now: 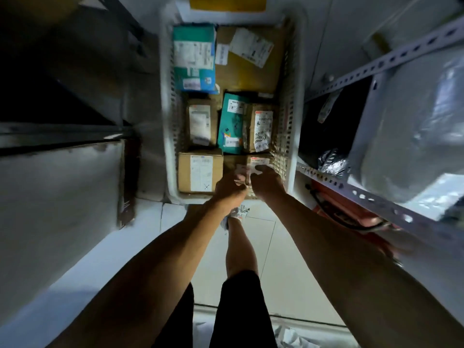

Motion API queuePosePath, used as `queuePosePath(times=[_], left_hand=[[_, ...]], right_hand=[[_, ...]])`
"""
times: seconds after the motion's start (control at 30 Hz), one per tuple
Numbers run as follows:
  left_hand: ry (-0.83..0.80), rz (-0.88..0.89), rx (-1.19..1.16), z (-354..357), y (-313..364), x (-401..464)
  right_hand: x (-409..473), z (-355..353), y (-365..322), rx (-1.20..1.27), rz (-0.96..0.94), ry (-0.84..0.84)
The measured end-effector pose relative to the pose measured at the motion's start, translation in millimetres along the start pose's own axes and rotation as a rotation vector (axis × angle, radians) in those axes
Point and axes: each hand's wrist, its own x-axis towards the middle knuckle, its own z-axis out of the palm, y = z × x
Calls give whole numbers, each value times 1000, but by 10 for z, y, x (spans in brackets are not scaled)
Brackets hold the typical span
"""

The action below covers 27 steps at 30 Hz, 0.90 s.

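Left hand (pixel 229 188), right hand (pixel 268 183): fingers curled, grasping small cardboard box (pixel 261 160) at near right corner of white basket (pixel 288 116), among parcels (pixel 199 173).

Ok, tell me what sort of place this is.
Probably a parcel sorting or pickup storeroom. A white basket is packed with labelled parcels, slotted steel shelving holds bagged goods on the right, and the left hand and right hand grip a box in it.
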Motion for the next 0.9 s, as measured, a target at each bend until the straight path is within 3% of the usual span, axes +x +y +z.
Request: queuePosePath(times=[0.07,0.27,0.43,0.53,0.7,0.9], left_hand=[[21,48,75,-256,144,-460],[120,81,209,-1076,184,-1647],[235,117,158,-1669,-51,-2365],[386,55,-27,-1883,-241,-2790],[631,-71,-297,-1729,-711,-3402],[746,-264,-389,-1112,-1372,-4068]], right_hand=[[-547,-123,-219,-96,-58,-70],[-1769,-312,-717,-439,-152,-54],[-2383,-282,-1064,-663,-266,-61],[-2586,-135,-1222,-797,-390,-123],[-2984,196,-1444,-982,-635,-238],[-3429,611,-1266,-1256,-886,-393]])
